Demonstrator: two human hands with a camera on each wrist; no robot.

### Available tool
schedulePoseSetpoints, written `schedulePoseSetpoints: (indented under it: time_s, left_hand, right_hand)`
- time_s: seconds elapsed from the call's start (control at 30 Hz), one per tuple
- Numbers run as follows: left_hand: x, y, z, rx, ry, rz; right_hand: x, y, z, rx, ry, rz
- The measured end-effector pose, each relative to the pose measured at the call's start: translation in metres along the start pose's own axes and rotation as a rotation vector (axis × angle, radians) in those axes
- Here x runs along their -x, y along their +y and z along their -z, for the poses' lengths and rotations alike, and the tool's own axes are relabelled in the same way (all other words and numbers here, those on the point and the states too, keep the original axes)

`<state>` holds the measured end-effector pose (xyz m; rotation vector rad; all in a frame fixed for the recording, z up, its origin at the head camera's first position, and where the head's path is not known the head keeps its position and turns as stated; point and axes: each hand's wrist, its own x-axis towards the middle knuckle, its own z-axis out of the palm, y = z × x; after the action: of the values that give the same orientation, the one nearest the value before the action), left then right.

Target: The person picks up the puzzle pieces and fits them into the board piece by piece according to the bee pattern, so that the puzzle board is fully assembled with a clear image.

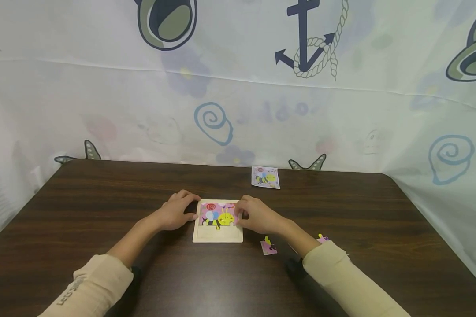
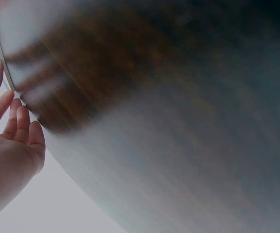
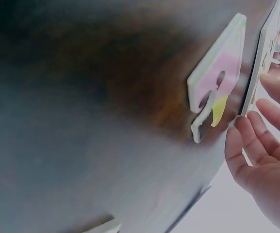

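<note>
A light wooden puzzle tray [image 1: 218,237] lies on the table, its upper part filled with pieces forming a bee picture [image 1: 218,214]. The bottom strip of the tray is bare wood. My left hand [image 1: 174,212] touches the tray's left edge with thumb and index finger, the thumb lower down. At the right edge, my right hand [image 1: 258,215] bends over the pieces, thumb and index finger apart, both touching there; its fingers hide what lies beneath. Nearest to that hand is a loose pink puzzle piece [image 1: 268,246] with yellow and black parts, also seen in the right wrist view [image 3: 222,73].
Another loose piece [image 1: 323,238] is partly hidden by the right sleeve. A picture card [image 1: 265,177] of the same bee lies at the table's far edge. The dark wooden table [image 1: 115,189] ends at a printed cloth [image 1: 246,119] behind.
</note>
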<state>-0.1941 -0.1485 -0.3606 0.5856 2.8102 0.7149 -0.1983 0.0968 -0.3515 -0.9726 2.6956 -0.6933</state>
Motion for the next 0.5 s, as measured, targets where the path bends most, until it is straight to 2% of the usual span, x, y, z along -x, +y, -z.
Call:
schedulePoseSetpoints:
  time_s: [0.5]
  left_hand:
    - [-0.0007, -0.0002, -0.0002, 0.0, 0.005, 0.008]
  right_hand:
    - [0.0001, 0.0024, 0.0008, -0.04, -0.011, 0.015]
